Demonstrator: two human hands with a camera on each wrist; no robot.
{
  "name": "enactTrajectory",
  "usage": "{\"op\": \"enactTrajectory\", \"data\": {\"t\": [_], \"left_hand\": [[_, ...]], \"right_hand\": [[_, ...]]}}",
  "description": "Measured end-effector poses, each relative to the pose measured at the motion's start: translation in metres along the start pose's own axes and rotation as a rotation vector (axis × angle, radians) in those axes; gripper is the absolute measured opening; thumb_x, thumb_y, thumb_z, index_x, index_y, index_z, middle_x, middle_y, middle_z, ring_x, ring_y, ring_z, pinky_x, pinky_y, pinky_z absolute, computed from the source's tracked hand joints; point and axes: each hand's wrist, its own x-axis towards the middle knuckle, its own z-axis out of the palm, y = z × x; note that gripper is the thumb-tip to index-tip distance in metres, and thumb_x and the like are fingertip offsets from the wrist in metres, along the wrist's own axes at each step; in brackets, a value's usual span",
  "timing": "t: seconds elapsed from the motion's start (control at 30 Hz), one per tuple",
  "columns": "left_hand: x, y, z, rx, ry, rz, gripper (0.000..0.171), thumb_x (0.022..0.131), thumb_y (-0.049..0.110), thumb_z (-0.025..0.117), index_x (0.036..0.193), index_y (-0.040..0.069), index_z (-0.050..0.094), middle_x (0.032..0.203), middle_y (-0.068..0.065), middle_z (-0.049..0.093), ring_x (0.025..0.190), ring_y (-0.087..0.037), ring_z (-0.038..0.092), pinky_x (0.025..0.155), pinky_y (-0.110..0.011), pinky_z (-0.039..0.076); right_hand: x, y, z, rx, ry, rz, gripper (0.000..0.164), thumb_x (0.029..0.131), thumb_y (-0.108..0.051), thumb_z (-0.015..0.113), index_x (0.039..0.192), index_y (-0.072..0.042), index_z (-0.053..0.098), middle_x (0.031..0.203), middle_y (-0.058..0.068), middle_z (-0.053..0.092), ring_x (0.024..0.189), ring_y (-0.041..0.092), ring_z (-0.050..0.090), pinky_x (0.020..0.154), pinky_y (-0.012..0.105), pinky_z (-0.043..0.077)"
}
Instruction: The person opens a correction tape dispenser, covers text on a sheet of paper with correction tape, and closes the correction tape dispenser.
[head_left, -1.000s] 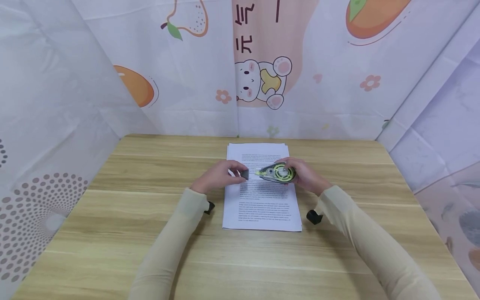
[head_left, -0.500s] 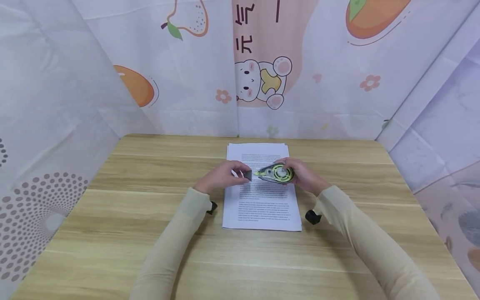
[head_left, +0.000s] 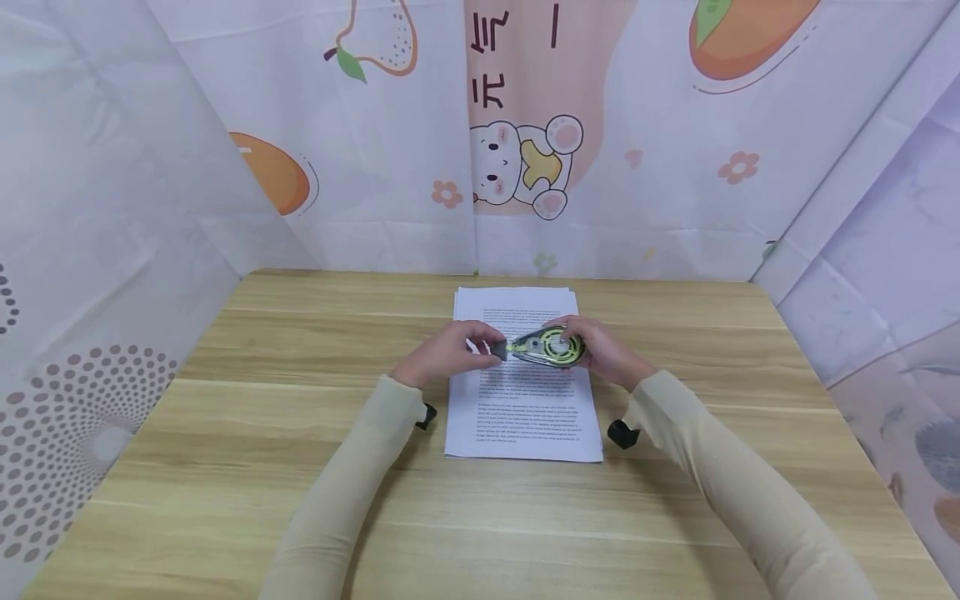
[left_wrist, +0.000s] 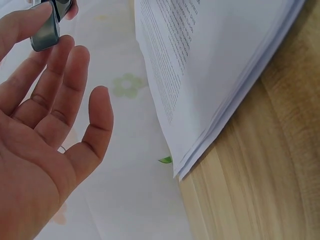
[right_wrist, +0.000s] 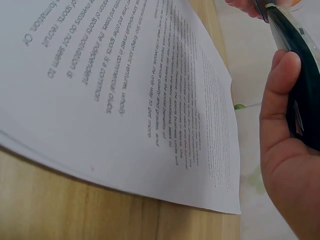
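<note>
Over the printed paper stack, my right hand [head_left: 606, 354] grips a correction tape [head_left: 550, 347] with a clear teardrop body and yellow-green reels. Its narrow tip points left. My left hand [head_left: 448, 352] pinches a small dark grey cap [head_left: 499, 350] between thumb and fingertips, right at that tip. In the left wrist view the cap [left_wrist: 46, 31] looks smooth and semi-glossy, and the ring and little fingers are held away from it. In the right wrist view the dark edge of the correction tape [right_wrist: 300, 75] lies along my palm, partly cut off by the frame.
Beneath both hands lies a stack of printed sheets [head_left: 525, 425], its edges slightly uneven. The stack rests on a wood-grain table [head_left: 300, 333]. A patterned white curtain [head_left: 375, 167] hangs behind the table and along its sides. Black wrist mounts [head_left: 622, 434] show under the sleeves.
My left hand has moved slightly right with the cap, and the correction tape has shifted slightly left. The gap between cap and tip has closed.
</note>
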Motion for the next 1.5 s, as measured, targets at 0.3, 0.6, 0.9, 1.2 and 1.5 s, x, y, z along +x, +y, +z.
{"op": "enactTrajectory", "data": {"t": [0.3,0.6,0.9,1.2,1.5], "left_hand": [[0.002,0.002,0.002,0.008,0.012,0.013,0.031,0.082,0.021,0.072,0.112,0.014,0.066,0.099,0.003,0.064,0.089,-0.014,0.056,0.076,-0.028,0.046],[0.001,0.002,0.003,-0.006,0.019,0.016,0.030,0.082,0.020,0.072,0.111,0.014,0.066,0.099,0.003,0.064,0.089,-0.013,0.056,0.077,-0.027,0.046],[0.002,0.002,0.003,-0.006,0.043,0.031,0.031,0.082,0.020,0.072,0.111,0.013,0.066,0.097,0.002,0.064,0.087,-0.013,0.056,0.075,-0.026,0.046],[0.002,0.001,0.002,0.016,0.060,0.060,0.030,0.082,0.019,0.072,0.110,0.011,0.067,0.096,0.001,0.064,0.085,-0.013,0.055,0.077,-0.027,0.047],[-0.002,0.006,0.000,0.029,0.062,0.035,0.031,0.081,0.022,0.072,0.111,0.013,0.067,0.094,0.003,0.063,0.086,-0.014,0.055,0.077,-0.027,0.046]], "right_hand": [[0.001,-0.001,0.004,-0.016,-0.012,0.002,0.048,0.090,-0.009,0.032,0.134,0.009,0.036,0.103,0.006,0.055,0.074,0.009,0.059,0.059,0.021,0.049],[0.002,0.002,0.006,-0.001,0.001,0.003,0.048,0.090,-0.009,0.032,0.135,0.007,0.038,0.105,0.007,0.055,0.073,0.010,0.059,0.058,0.022,0.050],[0.002,0.000,0.010,0.000,0.016,-0.001,0.048,0.090,-0.010,0.032,0.134,0.007,0.038,0.108,0.008,0.053,0.074,0.011,0.058,0.058,0.022,0.049],[0.001,-0.003,0.012,-0.013,0.040,0.012,0.047,0.089,-0.011,0.034,0.133,0.005,0.039,0.113,0.010,0.051,0.079,0.013,0.057,0.061,0.023,0.050],[-0.001,-0.006,0.015,-0.050,0.040,0.008,0.047,0.091,-0.013,0.032,0.134,0.004,0.039,0.116,0.012,0.050,0.082,0.013,0.057,0.062,0.022,0.051]]}}
